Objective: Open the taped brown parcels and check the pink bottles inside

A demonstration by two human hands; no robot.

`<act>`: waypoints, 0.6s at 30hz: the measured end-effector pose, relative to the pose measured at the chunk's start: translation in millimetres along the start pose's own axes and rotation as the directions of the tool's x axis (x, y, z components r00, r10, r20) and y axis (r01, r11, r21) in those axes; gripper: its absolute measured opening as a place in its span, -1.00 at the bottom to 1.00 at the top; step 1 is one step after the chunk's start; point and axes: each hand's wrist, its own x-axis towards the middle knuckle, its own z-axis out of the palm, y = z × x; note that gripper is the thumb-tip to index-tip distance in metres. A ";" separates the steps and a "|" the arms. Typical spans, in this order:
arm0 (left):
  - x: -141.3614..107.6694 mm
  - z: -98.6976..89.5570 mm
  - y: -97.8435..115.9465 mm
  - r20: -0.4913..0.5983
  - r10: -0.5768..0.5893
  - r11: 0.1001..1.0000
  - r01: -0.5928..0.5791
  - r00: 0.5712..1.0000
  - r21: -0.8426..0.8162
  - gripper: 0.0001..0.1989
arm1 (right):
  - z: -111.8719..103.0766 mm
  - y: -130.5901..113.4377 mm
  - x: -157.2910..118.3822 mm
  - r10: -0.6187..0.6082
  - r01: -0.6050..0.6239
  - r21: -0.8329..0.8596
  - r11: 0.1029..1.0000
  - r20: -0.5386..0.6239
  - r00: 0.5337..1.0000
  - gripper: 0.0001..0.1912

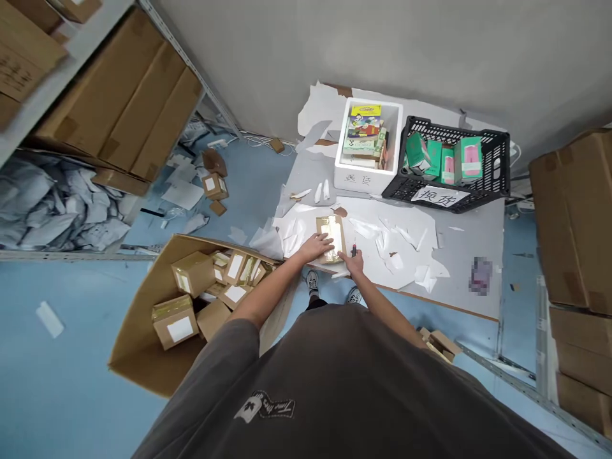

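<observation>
A small taped brown package [331, 231] lies near the front edge of the table. My left hand [315, 247] rests on its left side with the fingers spread over it. At the package's lower right corner is my right hand [352, 261], its fingers closed round a small red and black tool [354, 248] that points away from me; its thumb side touches the package. Torn white paper [382, 239] is strewn over the table around both hands.
Behind stand a white foam box [366, 180] of books and a black crate [500, 162] with green boxes. A large carton [138, 331] of parcels is at the left. Shelves with cartons [124, 95] flank the left; stacked cartons [574, 217] stand right.
</observation>
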 end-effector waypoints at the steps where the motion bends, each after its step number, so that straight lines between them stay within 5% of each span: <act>1: 4.2 1.0 4.7 -0.015 -0.014 1.000 0.015 1.000 0.018 -0.48 | -3.0 -4.8 7.3 -0.009 0.009 -0.012 1.000 -0.027 1.000 -0.39; 5: 25.3 11.0 31.6 -0.116 -0.120 0.986 0.132 0.986 0.101 -0.44 | -29.4 -40.6 55.0 -0.053 0.048 -0.045 0.998 -0.097 0.994 -0.37; 10: 48.6 26.4 52.0 -0.227 -0.349 0.925 0.372 0.909 0.070 -0.33 | -55.0 -76.3 99.2 -0.188 0.187 -0.049 0.981 -0.037 0.981 -0.37; 13: 55.6 28.9 50.7 -0.186 -0.413 0.903 0.428 0.891 0.047 -0.23 | -67.2 -68.2 102.3 -0.220 0.206 0.115 0.972 0.118 0.968 -0.44; 18: 60.2 26.1 44.3 -0.174 -0.416 0.899 0.432 0.893 0.069 -0.15 | -85.2 -12.0 75.8 -0.200 0.064 0.330 0.942 0.398 0.895 -0.63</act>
